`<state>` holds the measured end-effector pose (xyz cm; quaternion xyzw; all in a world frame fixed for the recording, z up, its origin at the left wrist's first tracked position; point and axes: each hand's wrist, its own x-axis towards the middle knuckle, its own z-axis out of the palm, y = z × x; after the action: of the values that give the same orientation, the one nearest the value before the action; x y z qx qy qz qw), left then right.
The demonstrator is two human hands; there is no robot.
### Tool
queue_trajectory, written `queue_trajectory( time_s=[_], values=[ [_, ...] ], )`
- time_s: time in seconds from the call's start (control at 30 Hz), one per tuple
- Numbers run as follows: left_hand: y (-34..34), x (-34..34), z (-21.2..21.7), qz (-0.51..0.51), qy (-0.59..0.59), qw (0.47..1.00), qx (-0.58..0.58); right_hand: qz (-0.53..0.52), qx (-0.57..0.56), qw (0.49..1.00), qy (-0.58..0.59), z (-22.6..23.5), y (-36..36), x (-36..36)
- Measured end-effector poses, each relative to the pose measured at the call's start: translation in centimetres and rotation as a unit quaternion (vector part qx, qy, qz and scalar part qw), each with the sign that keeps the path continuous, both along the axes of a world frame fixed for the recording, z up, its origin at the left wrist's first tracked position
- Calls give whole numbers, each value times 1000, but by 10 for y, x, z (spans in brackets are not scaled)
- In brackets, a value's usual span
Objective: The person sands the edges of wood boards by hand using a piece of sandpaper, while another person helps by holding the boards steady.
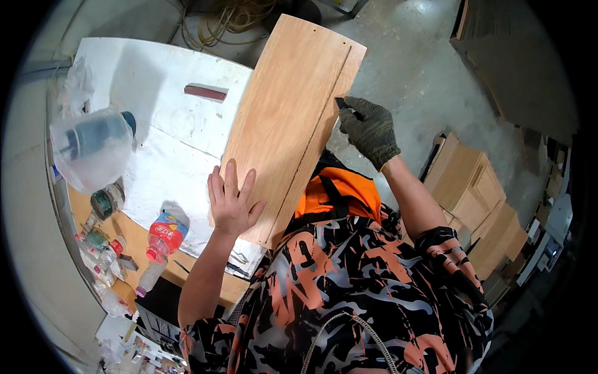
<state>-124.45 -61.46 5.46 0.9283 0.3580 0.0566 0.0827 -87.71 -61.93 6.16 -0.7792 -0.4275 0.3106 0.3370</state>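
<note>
A long light-brown wooden board [293, 112] with a dark groove along its right side lies across the edge of a white-covered table [180, 131]. My bare left hand [232, 199] rests on the board's near left part, fingers spread. My right hand [370, 128], in a dark knitted glove, is closed at the board's right edge. From its fingers sticks a small black piece [340, 103], touching or very near that edge; its kind is mostly hidden by the glove. A dark red bar [205, 93] lies on the table left of the board.
On the left stand a plastic-wrapped container [93, 146], a roll of tape [107, 201] and a red-labelled bottle [166, 235]. Coiled hose [227, 25] lies beyond the table. Wooden panels [473, 187] are stacked on the right, with dark sheets [517, 62] farther off.
</note>
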Motion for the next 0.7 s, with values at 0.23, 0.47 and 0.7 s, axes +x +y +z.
queue_trajectory(
  time_s=[0.23,0.47,0.7],
  values=[
    [1,0,-2,18,-28,999,18,-42,-69,996,21,28,26,11],
    [1,-1,-1,25,-32,999,13,-17,-103,994,37,35,38,6],
    [1,-2,-1,29,-38,999,12,50,-78,990,-103,12,39,3]
  ],
)
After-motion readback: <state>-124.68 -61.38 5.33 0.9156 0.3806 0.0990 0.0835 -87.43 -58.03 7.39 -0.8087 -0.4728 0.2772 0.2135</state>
